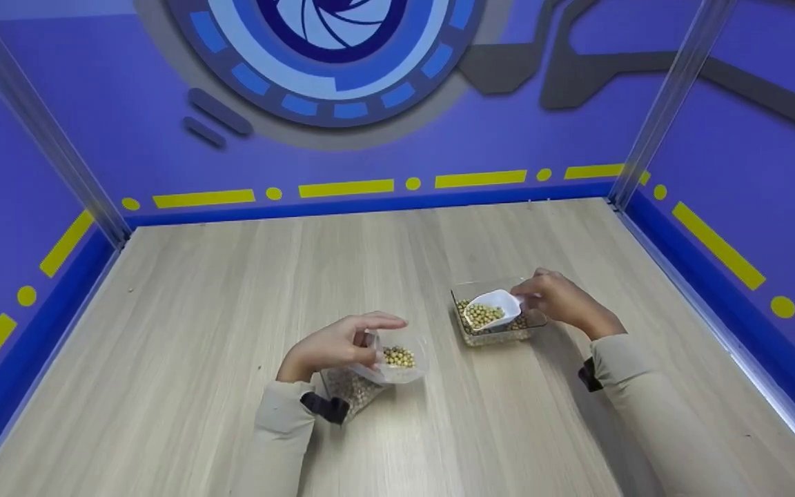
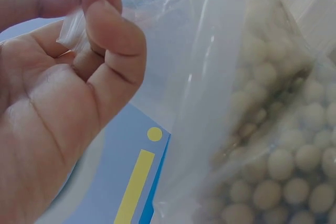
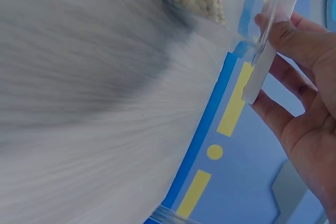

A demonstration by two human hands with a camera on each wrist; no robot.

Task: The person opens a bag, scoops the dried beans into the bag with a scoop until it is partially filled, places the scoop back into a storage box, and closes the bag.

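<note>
My right hand (image 1: 563, 297) grips a white scoop (image 1: 510, 304) by its handle. Round yellowish beans (image 1: 484, 315) fill the scoop's bowl, which overlaps a clear square plastic box (image 1: 468, 337) with more of these beans inside. To the left, my left hand (image 1: 332, 345) pinches the rim of a clear plastic bag (image 1: 408, 376) between thumb and fingers, its index finger stretched out over the opening. Beans (image 1: 399, 356) show through that opening. In the left wrist view the pinched film and the bag's beans (image 2: 281, 164) appear close up.
Light wood-grain tabletop (image 1: 218, 297) lies under everything. Blue-purple printed panels (image 1: 384, 159) with yellow marks close off the back and both sides, joined by metal corner posts (image 1: 666, 103). A dark band (image 1: 325, 407) circles the left wrist, partly overlapping the bag.
</note>
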